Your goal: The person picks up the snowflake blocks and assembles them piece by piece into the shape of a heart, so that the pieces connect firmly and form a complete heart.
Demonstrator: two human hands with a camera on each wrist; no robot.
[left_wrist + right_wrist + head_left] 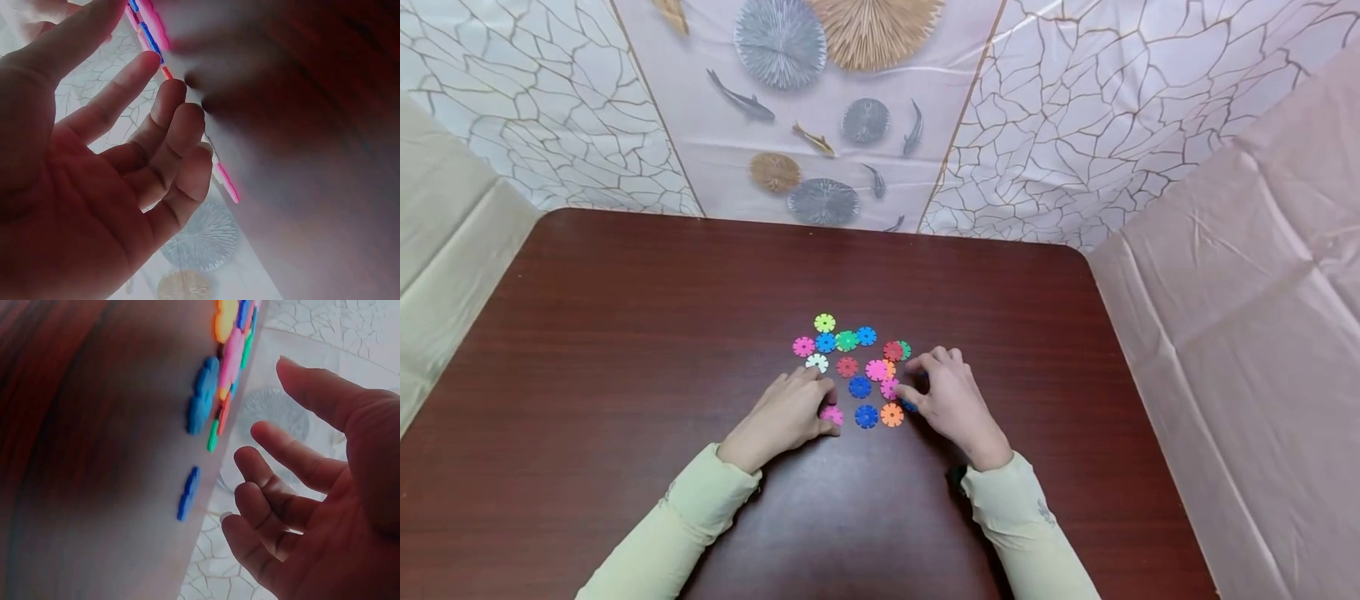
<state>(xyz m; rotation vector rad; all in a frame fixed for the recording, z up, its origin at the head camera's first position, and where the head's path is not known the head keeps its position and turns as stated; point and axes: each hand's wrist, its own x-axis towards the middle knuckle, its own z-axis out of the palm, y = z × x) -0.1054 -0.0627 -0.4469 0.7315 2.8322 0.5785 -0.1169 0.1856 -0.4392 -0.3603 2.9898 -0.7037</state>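
Notched plastic discs in several colours lie loosely grouped on the dark wooden table (625, 350). My left hand (786, 414) is at the group's near left side, its thumb and index finger around a pink disc (832, 416). In the left wrist view its fingers (169, 103) are loosely bent, with nothing held. At the right side, my right hand (951, 400) hovers beside another pink disc (889, 388) and a partly hidden blue disc (909, 406). The right wrist view shows its relaxed fingers (253, 503) apart from the blue discs (204, 397).
Between the hands lie a dark blue disc (866, 417) and an orange disc (892, 415). Farther back are a yellow-green disc (824, 322), a white disc (816, 362) and a red disc (892, 351) overlapping a green one. A patterned cloth wall (820, 125) stands behind the table.
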